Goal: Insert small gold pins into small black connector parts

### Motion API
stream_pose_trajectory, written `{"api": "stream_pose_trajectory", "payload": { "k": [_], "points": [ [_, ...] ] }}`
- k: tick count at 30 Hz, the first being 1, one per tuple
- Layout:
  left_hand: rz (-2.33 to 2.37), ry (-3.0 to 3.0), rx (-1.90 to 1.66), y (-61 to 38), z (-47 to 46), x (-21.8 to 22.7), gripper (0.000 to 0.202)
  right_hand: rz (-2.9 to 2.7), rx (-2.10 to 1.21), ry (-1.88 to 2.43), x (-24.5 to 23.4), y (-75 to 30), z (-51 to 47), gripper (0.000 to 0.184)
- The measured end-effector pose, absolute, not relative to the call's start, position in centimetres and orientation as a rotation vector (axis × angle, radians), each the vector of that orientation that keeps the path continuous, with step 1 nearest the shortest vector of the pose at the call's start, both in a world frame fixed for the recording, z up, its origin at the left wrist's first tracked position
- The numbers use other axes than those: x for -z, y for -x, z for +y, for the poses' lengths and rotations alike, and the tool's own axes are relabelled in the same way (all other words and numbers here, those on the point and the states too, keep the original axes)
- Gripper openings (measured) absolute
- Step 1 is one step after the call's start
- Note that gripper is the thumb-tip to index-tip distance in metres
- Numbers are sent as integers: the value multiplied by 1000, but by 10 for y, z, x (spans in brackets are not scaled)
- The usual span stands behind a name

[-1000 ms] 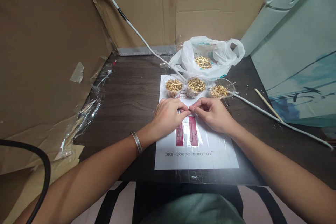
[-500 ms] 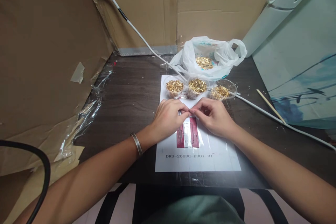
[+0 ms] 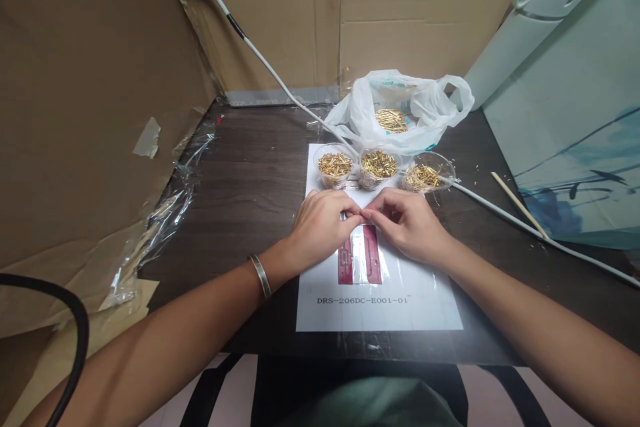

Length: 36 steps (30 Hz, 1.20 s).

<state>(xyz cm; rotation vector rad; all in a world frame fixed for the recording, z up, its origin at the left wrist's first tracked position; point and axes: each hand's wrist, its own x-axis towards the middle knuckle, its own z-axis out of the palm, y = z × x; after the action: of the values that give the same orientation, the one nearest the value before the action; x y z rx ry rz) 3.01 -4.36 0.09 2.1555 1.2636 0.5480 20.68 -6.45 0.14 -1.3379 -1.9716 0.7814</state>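
My left hand (image 3: 323,223) and my right hand (image 3: 410,221) meet fingertip to fingertip over a white printed sheet (image 3: 380,315). Both are closed in a pinch; whatever lies between the fingertips is too small to make out. Below them, the sheet bears a picture with two red strips (image 3: 374,257). Just beyond my hands stand three clear plastic cups of small gold-coloured metal pieces: a left cup (image 3: 335,167), a middle cup (image 3: 379,167) and a right cup (image 3: 427,173), which looks less full.
Behind the cups, a white plastic bag (image 3: 357,107) lies open with gold-coloured pins (image 3: 391,121) inside. A white cable (image 3: 275,80) crosses the dark table (image 3: 235,187). At the right lies a thin wooden stick (image 3: 520,205). Cardboard walls (image 3: 280,33) stand at left and back.
My hands stay pinched together in almost the same place. The whole view has shifted very slightly; nothing else visibly differs.
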Motion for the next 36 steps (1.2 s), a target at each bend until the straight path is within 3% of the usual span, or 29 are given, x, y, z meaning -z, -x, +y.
{"api": "stream_pose_trajectory", "payload": {
  "k": [19, 29, 36],
  "points": [
    [1260, -2241, -553, -30, -47, -1, 12, -2188, -609, 1115, 2, -217, -64, 13],
    [1254, -2248, -554, -30, -47, -2, 12, -2177, -678, 1123, 0, -217, -65, 8],
    [1258, -2218, -557, -30, -47, -1, 11, -1961, -901, 1298, -1, -212, -64, 20]
  ]
}}
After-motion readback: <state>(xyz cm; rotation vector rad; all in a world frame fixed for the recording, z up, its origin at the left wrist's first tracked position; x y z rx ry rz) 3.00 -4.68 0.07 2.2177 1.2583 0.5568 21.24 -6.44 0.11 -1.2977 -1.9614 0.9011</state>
